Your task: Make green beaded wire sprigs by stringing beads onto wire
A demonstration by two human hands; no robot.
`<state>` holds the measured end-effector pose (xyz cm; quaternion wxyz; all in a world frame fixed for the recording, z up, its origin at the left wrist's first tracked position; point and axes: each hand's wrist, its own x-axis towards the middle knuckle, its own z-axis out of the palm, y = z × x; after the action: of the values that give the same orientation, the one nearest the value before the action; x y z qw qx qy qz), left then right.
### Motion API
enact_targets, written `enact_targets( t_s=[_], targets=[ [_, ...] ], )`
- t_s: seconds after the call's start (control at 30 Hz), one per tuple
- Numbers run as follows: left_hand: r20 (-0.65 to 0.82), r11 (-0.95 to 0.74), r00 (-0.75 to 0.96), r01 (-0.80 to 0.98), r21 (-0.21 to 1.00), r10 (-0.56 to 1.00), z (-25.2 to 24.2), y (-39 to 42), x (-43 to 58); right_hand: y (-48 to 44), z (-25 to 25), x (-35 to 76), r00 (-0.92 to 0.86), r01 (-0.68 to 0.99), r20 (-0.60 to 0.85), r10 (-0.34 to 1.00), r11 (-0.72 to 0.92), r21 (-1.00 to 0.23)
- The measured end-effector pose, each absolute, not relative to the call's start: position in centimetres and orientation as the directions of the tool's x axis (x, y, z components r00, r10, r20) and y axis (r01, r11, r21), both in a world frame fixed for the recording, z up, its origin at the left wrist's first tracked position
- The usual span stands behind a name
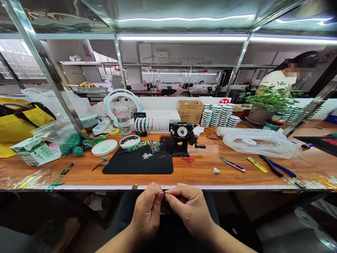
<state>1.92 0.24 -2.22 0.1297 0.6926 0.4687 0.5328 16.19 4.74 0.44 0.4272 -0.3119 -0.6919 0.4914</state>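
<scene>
Just in front of the table edge, over my lap, my left hand and my right hand meet fingertip to fingertip. Both are closed in a pinch on a small dark piece, which looks like thread or cord but is mostly hidden by the fingers. Beyond them on the table lies a black mat with multicoloured beads and a pile of small white pieces. A black hand-cranked winding machine with a dial stands at the mat's right.
Right of the machine lie tweezers, a yellow cutter, pliers and a plastic bag. Stacked spools stand behind. At left are white dishes, a fan and green thread. A person is at far right.
</scene>
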Motion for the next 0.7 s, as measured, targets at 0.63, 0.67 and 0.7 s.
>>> enact_targets(
  t_s=[0.63, 0.67, 0.7],
  targets=[
    [-0.091, 0.069, -0.079, -0.253, 0.965, 0.993, -0.4, -0.3, 3.3, 4.9, -1.2, 17.4, -0.543, 0.195, 0.539, 0.643, 0.722, -0.664],
    [-0.093, 0.071, -0.075, -0.263, 0.962, 0.993, -0.4, -0.3, 3.4, 4.9, -1.3, 17.3, -0.532, 0.206, 0.539, 0.653, 0.717, -0.666],
    [-0.09, 0.067, -0.074, -0.267, 0.961, 0.993, -0.4, -0.3, 3.5, 4.9, -1.3, 17.2, -0.525, 0.212, 0.528, 0.668, 0.703, -0.678]
  ],
)
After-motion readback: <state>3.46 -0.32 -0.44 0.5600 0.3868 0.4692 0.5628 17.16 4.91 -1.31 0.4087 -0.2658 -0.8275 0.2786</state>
